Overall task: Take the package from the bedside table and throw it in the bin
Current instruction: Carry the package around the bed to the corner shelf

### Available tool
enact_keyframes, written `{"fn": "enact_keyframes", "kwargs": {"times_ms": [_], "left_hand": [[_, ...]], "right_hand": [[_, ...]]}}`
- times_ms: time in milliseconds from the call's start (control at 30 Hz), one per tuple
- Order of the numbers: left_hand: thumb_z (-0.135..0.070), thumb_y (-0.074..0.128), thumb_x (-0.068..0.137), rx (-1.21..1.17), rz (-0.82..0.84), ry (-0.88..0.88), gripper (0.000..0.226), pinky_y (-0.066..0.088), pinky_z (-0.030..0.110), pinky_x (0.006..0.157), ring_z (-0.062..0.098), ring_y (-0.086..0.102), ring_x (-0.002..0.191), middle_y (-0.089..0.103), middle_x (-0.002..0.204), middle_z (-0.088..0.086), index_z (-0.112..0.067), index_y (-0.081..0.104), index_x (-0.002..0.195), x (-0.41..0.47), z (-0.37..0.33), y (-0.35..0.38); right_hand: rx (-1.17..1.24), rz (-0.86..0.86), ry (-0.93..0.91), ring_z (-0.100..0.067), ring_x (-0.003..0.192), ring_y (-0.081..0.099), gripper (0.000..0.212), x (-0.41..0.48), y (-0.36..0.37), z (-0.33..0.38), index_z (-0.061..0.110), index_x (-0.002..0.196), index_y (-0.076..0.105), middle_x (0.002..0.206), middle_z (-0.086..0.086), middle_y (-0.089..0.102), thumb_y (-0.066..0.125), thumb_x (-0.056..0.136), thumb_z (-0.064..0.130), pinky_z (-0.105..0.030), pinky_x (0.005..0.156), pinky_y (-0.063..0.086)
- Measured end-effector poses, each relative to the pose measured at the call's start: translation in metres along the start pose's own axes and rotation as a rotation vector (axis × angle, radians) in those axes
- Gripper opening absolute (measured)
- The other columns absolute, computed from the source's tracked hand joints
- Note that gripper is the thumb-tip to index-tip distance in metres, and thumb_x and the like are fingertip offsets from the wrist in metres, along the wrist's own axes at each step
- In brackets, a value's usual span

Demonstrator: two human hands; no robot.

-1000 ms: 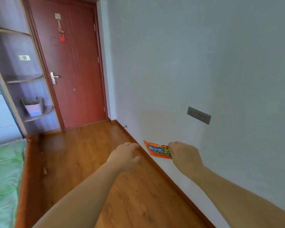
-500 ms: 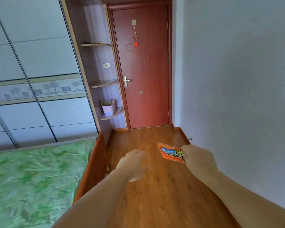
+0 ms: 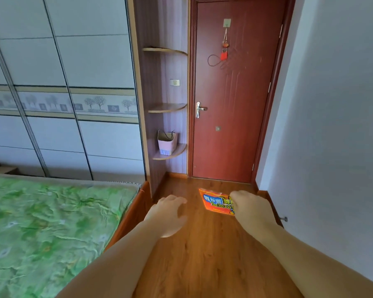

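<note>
My right hand (image 3: pixel 251 208) is closed on one edge of a flat orange package (image 3: pixel 216 202) with blue and yellow print, held out in front of me above the wooden floor. My left hand (image 3: pixel 169 211) hangs beside it to the left, fingers loosely curled, holding nothing. No bin or bedside table shows in this view.
A bed with a green cover (image 3: pixel 52 229) and wooden frame fills the left. A white sliding wardrobe (image 3: pixel 63 93) stands behind it, with corner shelves holding a small pink bag (image 3: pixel 166 143). A shut red door (image 3: pixel 233 93) is straight ahead. A white wall (image 3: pixel 332 125) runs along the right.
The view has swung left from the white wall toward the bed and wardrobe. The package stays in my right hand, both hands keeping their pose.
</note>
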State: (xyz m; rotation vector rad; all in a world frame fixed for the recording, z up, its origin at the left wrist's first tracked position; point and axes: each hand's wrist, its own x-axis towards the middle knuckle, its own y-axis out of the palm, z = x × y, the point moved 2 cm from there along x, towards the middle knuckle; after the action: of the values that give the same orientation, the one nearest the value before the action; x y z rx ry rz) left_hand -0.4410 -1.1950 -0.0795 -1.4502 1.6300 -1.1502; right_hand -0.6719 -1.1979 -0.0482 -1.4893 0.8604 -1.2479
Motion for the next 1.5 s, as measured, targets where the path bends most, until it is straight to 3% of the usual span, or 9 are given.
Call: {"fn": "enact_keyframes", "kwargs": {"times_ms": [200,300,433,533,933,1067,1167,1500], "left_hand": [[-0.042,0.051,0.087,-0.061,-0.032,-0.039,0.05,0.04,0.039,0.105,0.018,0.037,0.131,0.04,0.145,-0.009,-0.038,0.038,0.135,0.159,0.092,-0.004],[-0.042,0.051,0.086,-0.056,-0.019,-0.049,0.05,0.04,0.039,0.104,0.018,0.038,0.129,0.042,0.142,-0.009,-0.037,0.039,0.134,0.223,0.139,-0.015],[-0.039,0.05,0.082,0.007,-0.034,-0.081,0.053,0.039,0.045,0.103,0.024,0.041,0.127,0.046,0.137,-0.004,-0.033,0.041,0.133,0.308,0.194,-0.047],[-0.041,0.049,0.08,0.045,-0.058,-0.12,0.054,0.042,0.043,0.099,0.023,0.041,0.125,0.045,0.139,-0.004,-0.035,0.039,0.133,0.364,0.222,-0.062],[-0.038,0.049,0.083,0.198,-0.057,-0.229,0.054,0.037,0.044,0.102,0.025,0.039,0.127,0.045,0.14,-0.001,-0.031,0.038,0.136,0.597,0.293,-0.062],[-0.038,0.049,0.083,0.214,-0.041,-0.313,0.052,0.039,0.045,0.101,0.025,0.04,0.126,0.047,0.137,-0.001,-0.033,0.04,0.134,0.694,0.301,-0.055],[-0.036,0.048,0.081,0.167,-0.059,-0.338,0.048,0.039,0.042,0.097,0.025,0.043,0.124,0.052,0.131,-0.004,-0.035,0.044,0.129,0.755,0.301,-0.05],[-0.04,0.052,0.081,0.102,0.028,-0.376,0.056,0.039,0.043,0.101,0.025,0.04,0.128,0.046,0.141,-0.002,-0.034,0.038,0.135,0.9,0.366,-0.027]], "right_hand": [[-0.036,0.056,-0.039,-0.015,0.081,0.062,0.016,0.166,0.071,0.024,0.021,0.098,0.051,0.097,0.002,0.064,0.055,0.087,0.032,-0.019,0.047,0.024],[-0.068,0.15,-0.095,-0.014,0.087,0.062,0.019,0.24,0.101,0.043,0.023,0.104,0.05,0.103,0.003,0.063,0.055,0.087,0.031,-0.022,0.056,0.035],[-0.056,0.129,-0.141,-0.017,0.089,0.062,0.02,0.335,0.117,0.062,0.022,0.104,0.05,0.103,0.001,0.063,0.055,0.086,0.027,-0.027,0.06,0.031],[-0.059,0.081,-0.191,-0.019,0.089,0.062,0.018,0.401,0.126,0.064,0.024,0.102,0.051,0.103,0.002,0.063,0.054,0.084,0.025,-0.028,0.061,0.032],[-0.017,0.015,-0.331,-0.021,0.083,0.063,0.018,0.678,0.235,0.017,0.023,0.102,0.053,0.099,0.0,0.065,0.052,0.084,0.022,-0.028,0.058,0.034],[-0.084,0.009,-0.49,-0.023,0.071,0.064,0.019,0.768,0.265,-0.009,0.02,0.093,0.059,0.086,-0.003,0.068,0.066,0.075,0.018,-0.03,0.052,0.036],[-0.077,0.072,-0.531,-0.028,0.084,0.062,0.016,0.826,0.284,-0.027,0.02,0.1,0.054,0.097,-0.004,0.066,0.055,0.083,0.019,-0.033,0.06,0.032],[-0.067,0.144,-0.493,-0.025,0.085,0.064,0.024,0.98,0.354,-0.03,0.024,0.103,0.054,0.099,-0.001,0.066,0.059,0.08,0.023,-0.029,0.059,0.037]]}}
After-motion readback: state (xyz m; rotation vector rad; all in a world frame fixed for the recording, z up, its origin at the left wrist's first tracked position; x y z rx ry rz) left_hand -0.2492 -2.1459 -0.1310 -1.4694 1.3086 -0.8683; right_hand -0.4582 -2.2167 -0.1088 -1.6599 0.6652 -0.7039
